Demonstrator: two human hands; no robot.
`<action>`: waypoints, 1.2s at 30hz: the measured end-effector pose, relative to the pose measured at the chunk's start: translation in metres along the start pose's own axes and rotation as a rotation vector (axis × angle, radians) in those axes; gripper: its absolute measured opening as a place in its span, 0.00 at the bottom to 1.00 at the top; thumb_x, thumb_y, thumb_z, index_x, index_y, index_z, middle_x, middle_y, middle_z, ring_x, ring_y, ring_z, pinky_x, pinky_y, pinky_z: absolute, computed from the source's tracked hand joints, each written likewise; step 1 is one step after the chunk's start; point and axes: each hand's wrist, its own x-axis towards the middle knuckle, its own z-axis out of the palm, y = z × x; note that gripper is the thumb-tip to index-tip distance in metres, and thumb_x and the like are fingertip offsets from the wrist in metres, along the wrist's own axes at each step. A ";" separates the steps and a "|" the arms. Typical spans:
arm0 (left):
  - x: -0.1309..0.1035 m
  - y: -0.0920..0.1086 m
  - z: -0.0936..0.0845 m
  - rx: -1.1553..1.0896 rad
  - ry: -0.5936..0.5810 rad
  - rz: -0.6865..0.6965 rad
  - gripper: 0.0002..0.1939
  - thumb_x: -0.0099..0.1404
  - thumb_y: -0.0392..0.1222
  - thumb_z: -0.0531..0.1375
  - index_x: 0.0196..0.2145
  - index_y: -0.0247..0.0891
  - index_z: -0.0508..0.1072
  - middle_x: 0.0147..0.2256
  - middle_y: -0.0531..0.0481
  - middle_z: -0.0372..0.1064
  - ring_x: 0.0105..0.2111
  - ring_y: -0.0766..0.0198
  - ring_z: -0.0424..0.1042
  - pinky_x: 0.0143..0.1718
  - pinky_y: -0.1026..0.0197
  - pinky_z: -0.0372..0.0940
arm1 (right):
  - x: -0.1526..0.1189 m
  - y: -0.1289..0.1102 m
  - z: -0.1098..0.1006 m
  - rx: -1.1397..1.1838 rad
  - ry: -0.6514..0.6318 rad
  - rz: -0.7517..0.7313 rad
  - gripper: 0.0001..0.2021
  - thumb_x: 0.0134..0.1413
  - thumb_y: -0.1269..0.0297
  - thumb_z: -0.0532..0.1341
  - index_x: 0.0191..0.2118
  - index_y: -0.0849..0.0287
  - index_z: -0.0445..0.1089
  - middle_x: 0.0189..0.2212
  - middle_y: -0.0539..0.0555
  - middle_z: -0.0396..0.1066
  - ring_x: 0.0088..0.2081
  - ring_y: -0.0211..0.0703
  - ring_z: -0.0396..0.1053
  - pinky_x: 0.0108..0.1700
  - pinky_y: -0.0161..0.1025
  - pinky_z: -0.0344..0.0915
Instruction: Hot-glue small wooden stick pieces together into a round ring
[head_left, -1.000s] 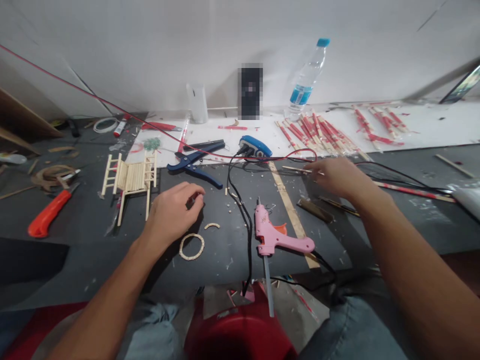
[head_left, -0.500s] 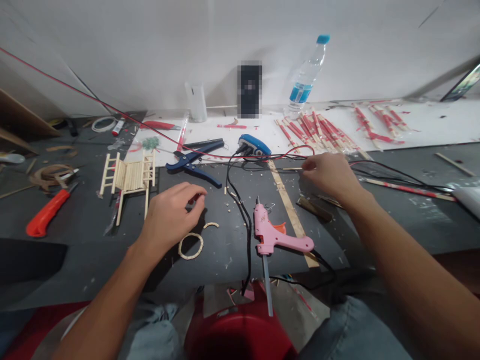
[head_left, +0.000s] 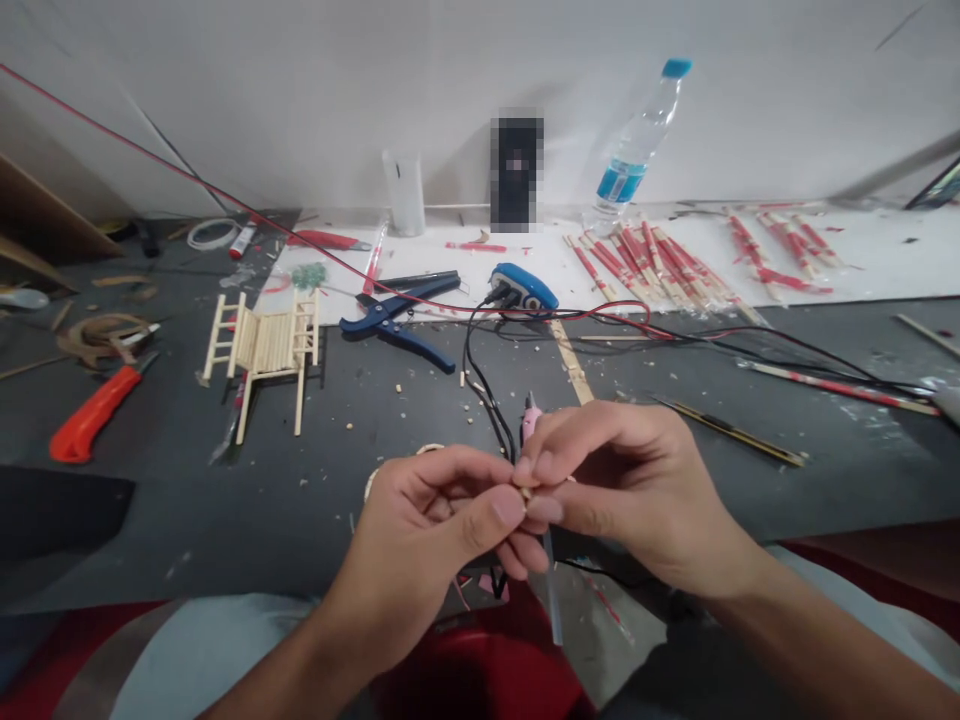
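My left hand [head_left: 442, 525] and my right hand [head_left: 637, 480] meet above the front of the grey table. Their fingertips pinch a small tan wooden piece [head_left: 526, 493] between them, mostly covered by the fingers. Behind my right hand the pink glue gun [head_left: 531, 415] shows only its nozzle end, and its grey glue stick [head_left: 553, 600] hangs below the hands. Part of a wooden ring [head_left: 370, 484] peeks out beside my left hand. At the left stands a small chair of pale sticks [head_left: 270, 345].
Blue cutters [head_left: 401, 325] and a blue power socket [head_left: 525, 288] lie mid-table, with cables around them. An orange-handled knife [head_left: 94, 412] is at left. Behind are a water bottle [head_left: 634, 155] and red-wrapped sticks [head_left: 660, 262]. A yellow-black cutter [head_left: 739, 432] lies at right.
Both hands have come together at the front centre and now hold a small piece. My right hand has left the thin stick near the cables. The view has shifted slightly.
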 end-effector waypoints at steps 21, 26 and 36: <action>-0.018 0.010 -0.011 1.171 0.176 0.752 0.09 0.67 0.32 0.68 0.36 0.47 0.83 0.33 0.59 0.85 0.29 0.66 0.83 0.35 0.70 0.75 | -0.008 -0.006 0.004 -0.996 -0.264 -0.416 0.17 0.67 0.79 0.53 0.29 0.60 0.72 0.26 0.54 0.73 0.26 0.41 0.67 0.29 0.41 0.62; -0.016 0.006 -0.009 0.794 0.176 0.463 0.09 0.64 0.33 0.71 0.33 0.49 0.85 0.29 0.60 0.84 0.26 0.68 0.82 0.30 0.72 0.75 | -0.008 -0.009 0.008 -0.823 -0.201 -0.312 0.12 0.64 0.78 0.56 0.32 0.61 0.73 0.25 0.52 0.73 0.25 0.37 0.66 0.26 0.37 0.62; -0.011 0.012 -0.029 0.148 0.082 0.255 0.13 0.59 0.26 0.69 0.31 0.46 0.84 0.28 0.57 0.82 0.25 0.68 0.82 0.26 0.72 0.76 | -0.008 -0.023 -0.002 -0.518 -0.448 0.044 0.10 0.60 0.77 0.60 0.29 0.58 0.71 0.22 0.44 0.67 0.24 0.30 0.59 0.28 0.32 0.57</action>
